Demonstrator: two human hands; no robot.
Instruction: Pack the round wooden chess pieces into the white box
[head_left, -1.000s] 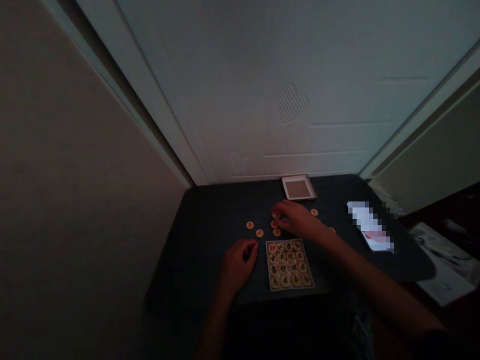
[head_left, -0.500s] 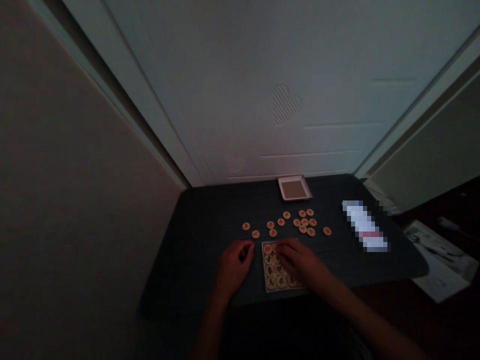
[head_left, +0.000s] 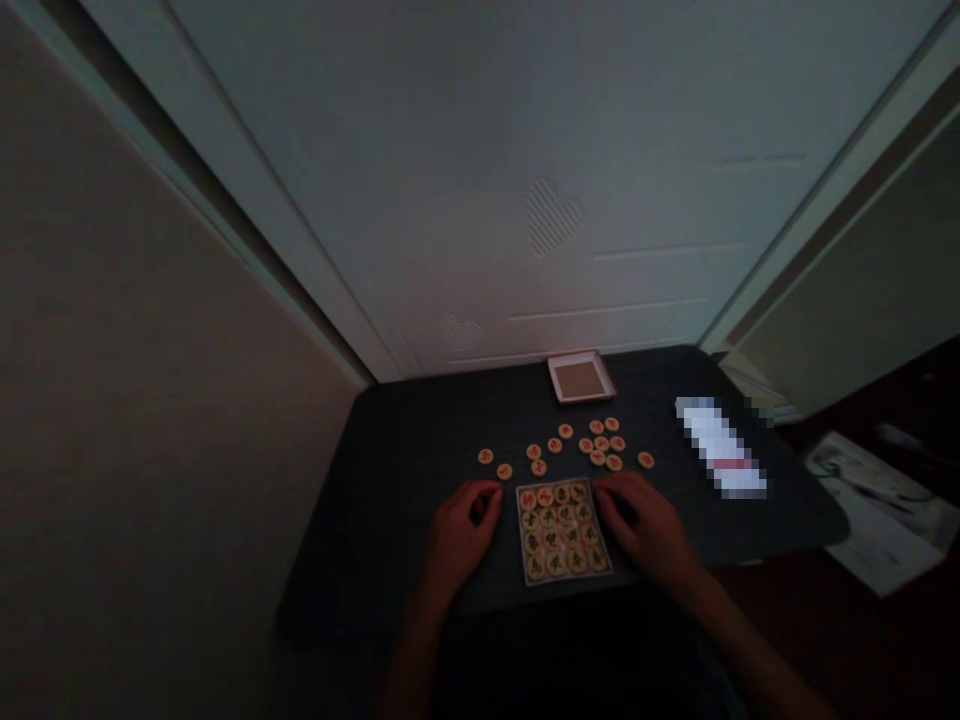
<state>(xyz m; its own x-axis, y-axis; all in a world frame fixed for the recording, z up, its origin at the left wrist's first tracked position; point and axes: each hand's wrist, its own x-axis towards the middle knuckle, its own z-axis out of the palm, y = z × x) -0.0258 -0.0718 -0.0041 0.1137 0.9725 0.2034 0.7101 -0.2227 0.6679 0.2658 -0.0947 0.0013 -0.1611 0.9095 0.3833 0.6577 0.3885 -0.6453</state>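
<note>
A shallow square box lies near the front of the dark table, filled with rows of round Chinese chess pieces. Most carry black characters; a red-marked piece and one beside it sit in the far row. Left of the box rests my left hand, thumb and fingers curled together with nothing visible in them. My right hand is curled at the box's far right corner, fingertips close to the rim; no piece shows in it. Beyond the box are several loose red-marked pieces, with another piece just ahead of my left hand.
The box lid, inside up, stands at the table's back edge against a white door. A pixelated white object lies on the right of the table. Papers lie lower down at the right.
My right hand has moved from above the box to its right side, uncovering the pieces in it. My left hand stays beside the box. The view has shifted slightly.
</note>
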